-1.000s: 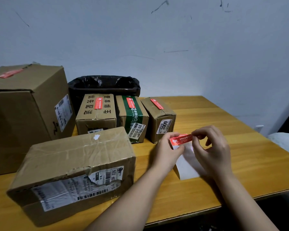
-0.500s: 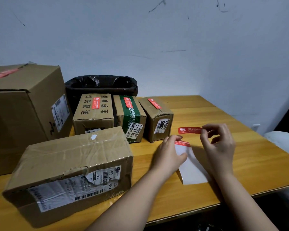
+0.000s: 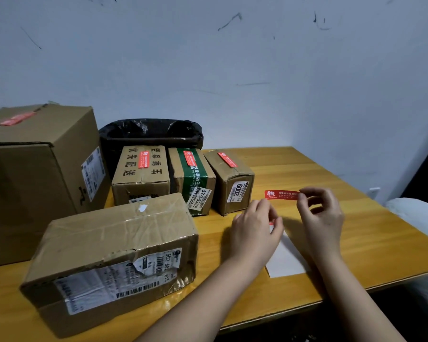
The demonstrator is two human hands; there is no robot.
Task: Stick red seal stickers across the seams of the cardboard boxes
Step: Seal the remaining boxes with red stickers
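My right hand (image 3: 318, 213) pinches one end of a loose red seal sticker (image 3: 281, 194), held in the air above the table. My left hand (image 3: 256, 230) rests on the white backing sheet (image 3: 286, 257), fingers relaxed over its top end. A taped cardboard box (image 3: 114, 248) lies near me on the left with no red sticker on its top. Behind it stand three small boxes, one with black characters (image 3: 141, 174), one with green tape (image 3: 193, 178) and one marked 2009 (image 3: 230, 181), each with a red sticker on top. A large box (image 3: 35, 174) at far left also carries one.
A black bin-bag-lined container (image 3: 151, 134) stands against the wall behind the small boxes. The wooden table (image 3: 331, 178) ends at a front edge near me and a right edge by something white (image 3: 420, 218).
My right hand peeled the red sticker off the backing sheet and lifted it up and to the right. My left hand let go of the sticker and settled onto the sheet.
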